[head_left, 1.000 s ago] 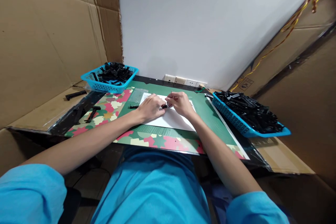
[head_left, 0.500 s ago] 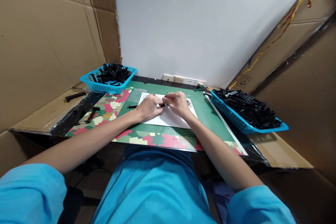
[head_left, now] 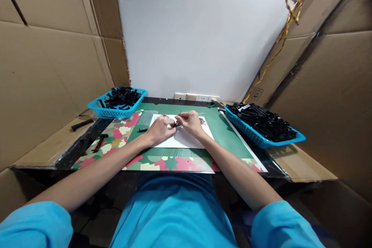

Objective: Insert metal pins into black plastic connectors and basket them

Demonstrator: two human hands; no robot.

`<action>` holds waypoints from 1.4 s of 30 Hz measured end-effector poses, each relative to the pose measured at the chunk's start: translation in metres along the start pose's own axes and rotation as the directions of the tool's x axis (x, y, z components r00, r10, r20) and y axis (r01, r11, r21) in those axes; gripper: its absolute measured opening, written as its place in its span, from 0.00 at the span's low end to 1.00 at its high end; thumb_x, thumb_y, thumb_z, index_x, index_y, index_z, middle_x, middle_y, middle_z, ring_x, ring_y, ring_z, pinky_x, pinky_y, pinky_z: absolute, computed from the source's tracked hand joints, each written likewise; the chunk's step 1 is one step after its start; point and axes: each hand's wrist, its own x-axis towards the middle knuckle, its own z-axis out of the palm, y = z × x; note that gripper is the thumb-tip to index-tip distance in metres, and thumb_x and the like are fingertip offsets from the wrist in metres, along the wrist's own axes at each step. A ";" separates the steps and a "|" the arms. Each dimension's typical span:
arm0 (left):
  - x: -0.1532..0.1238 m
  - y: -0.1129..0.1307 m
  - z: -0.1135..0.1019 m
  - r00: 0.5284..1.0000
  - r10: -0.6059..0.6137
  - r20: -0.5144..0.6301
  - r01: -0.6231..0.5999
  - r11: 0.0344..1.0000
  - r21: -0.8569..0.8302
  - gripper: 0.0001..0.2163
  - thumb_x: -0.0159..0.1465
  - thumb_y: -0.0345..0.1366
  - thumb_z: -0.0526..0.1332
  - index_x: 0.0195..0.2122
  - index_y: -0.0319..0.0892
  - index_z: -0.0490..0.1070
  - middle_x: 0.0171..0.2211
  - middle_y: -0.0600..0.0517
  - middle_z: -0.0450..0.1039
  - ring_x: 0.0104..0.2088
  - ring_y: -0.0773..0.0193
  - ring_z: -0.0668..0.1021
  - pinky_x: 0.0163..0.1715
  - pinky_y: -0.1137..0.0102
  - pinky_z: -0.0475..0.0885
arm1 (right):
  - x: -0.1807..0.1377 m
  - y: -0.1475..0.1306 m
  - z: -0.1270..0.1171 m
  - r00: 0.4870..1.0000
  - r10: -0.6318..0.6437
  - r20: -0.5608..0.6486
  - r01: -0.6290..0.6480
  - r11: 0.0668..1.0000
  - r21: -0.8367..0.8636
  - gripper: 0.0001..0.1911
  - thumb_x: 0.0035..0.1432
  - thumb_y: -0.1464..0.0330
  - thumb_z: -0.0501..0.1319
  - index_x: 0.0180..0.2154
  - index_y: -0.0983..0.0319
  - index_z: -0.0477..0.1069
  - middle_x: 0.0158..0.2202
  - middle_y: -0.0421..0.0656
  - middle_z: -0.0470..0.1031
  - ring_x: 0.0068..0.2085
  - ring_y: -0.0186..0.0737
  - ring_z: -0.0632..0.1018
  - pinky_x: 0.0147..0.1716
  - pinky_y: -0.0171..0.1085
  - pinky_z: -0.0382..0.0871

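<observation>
Both hands meet over a white sheet in the middle of the table. My left hand is closed around a small black plastic part, mostly covered by the fingers. Against the same part, my right hand pinches a thin metal pin that points upward. Small dark metal pieces lie in a heap on the sheet beyond my right hand, with more past my left. Just left of my left hand rests another black plastic part.
A blue basket of black parts stands at the back left, and a second blue basket at the right. A loose black part lies on the patterned mat. Cardboard walls flank the table; sockets line the back.
The camera view has tilted upward and shifted slightly. Both hands stay together over the sheet, keeping nearly the same grip.
</observation>
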 end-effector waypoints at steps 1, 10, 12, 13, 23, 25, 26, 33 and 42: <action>0.000 0.000 0.000 1.000 0.000 -0.007 0.000 1.000 -0.002 0.08 0.65 0.34 0.65 0.27 0.44 0.76 0.29 0.53 0.81 0.30 0.59 0.80 0.45 0.61 0.70 | 0.001 0.001 -0.001 1.000 0.012 0.012 -0.013 0.999 0.029 0.21 0.66 0.55 0.65 0.27 0.63 0.79 0.25 0.44 0.78 0.29 0.40 0.76 0.28 0.35 0.64; 0.000 -0.003 0.003 0.999 0.021 -0.027 -0.021 1.000 0.012 0.09 0.64 0.35 0.66 0.26 0.45 0.75 0.26 0.53 0.80 0.29 0.60 0.79 0.47 0.60 0.71 | 0.002 0.004 -0.006 0.998 -0.035 0.052 0.035 0.999 -0.001 0.21 0.68 0.55 0.64 0.30 0.63 0.81 0.28 0.46 0.82 0.30 0.41 0.77 0.30 0.35 0.65; 0.000 -0.004 0.004 0.999 0.017 -0.031 -0.016 1.000 0.018 0.09 0.64 0.35 0.66 0.26 0.44 0.75 0.27 0.53 0.80 0.31 0.59 0.79 0.47 0.60 0.70 | 0.002 0.003 -0.004 0.998 -0.052 0.030 0.053 0.998 -0.016 0.22 0.68 0.55 0.64 0.29 0.64 0.81 0.27 0.46 0.81 0.29 0.40 0.76 0.29 0.35 0.64; 0.000 -0.004 0.004 0.999 0.016 -0.031 -0.016 1.000 0.020 0.08 0.64 0.35 0.67 0.27 0.44 0.76 0.27 0.53 0.80 0.31 0.59 0.80 0.47 0.60 0.70 | 0.001 0.003 -0.003 0.998 -0.054 0.017 0.054 0.998 -0.018 0.22 0.68 0.55 0.64 0.28 0.64 0.80 0.27 0.45 0.81 0.29 0.39 0.75 0.29 0.35 0.63; 0.000 -0.005 0.005 1.000 -0.018 -0.017 0.018 1.000 0.025 0.08 0.64 0.35 0.66 0.27 0.45 0.78 0.27 0.52 0.80 0.30 0.57 0.79 0.49 0.58 0.72 | -0.001 0.001 0.006 0.999 0.011 -0.039 -0.013 0.999 -0.032 0.26 0.67 0.50 0.65 0.26 0.63 0.78 0.26 0.46 0.79 0.29 0.41 0.77 0.29 0.36 0.64; 0.001 -0.003 0.003 0.999 -0.036 -0.037 0.037 0.999 0.022 0.07 0.65 0.36 0.66 0.29 0.45 0.79 0.29 0.51 0.82 0.31 0.57 0.80 0.48 0.58 0.73 | 0.001 0.000 0.002 0.994 0.056 -0.098 -0.054 0.998 0.031 0.25 0.69 0.49 0.63 0.29 0.62 0.78 0.29 0.48 0.81 0.32 0.44 0.80 0.32 0.37 0.69; 0.002 -0.003 0.001 0.996 -0.056 -0.063 0.058 0.998 0.017 0.06 0.66 0.37 0.67 0.31 0.45 0.79 0.31 0.50 0.82 0.32 0.56 0.80 0.46 0.59 0.73 | 0.002 0.000 -0.002 0.986 0.081 -0.146 -0.072 0.995 0.065 0.25 0.70 0.48 0.62 0.31 0.61 0.78 0.32 0.49 0.82 0.34 0.45 0.81 0.34 0.38 0.72; 0.011 -0.022 -0.013 0.848 -0.363 -0.386 0.248 0.916 -0.316 0.08 0.71 0.41 0.62 0.46 0.45 0.68 0.36 0.49 0.81 0.31 0.61 0.80 0.32 0.67 0.71 | 0.011 0.015 -0.035 0.943 0.077 -0.324 -0.091 0.996 -0.026 0.19 0.75 0.58 0.54 0.41 0.63 0.78 0.31 0.46 0.79 0.32 0.42 0.78 0.35 0.37 0.70; 0.017 -0.038 -0.008 0.820 -0.497 -0.286 0.279 0.782 -0.558 0.09 0.67 0.36 0.61 0.45 0.46 0.62 0.34 0.53 0.79 0.26 0.66 0.75 0.28 0.70 0.68 | 0.012 0.049 -0.053 0.992 0.125 0.005 -0.112 0.904 -0.412 0.08 0.62 0.67 0.66 0.36 0.62 0.85 0.33 0.47 0.83 0.34 0.44 0.78 0.35 0.38 0.62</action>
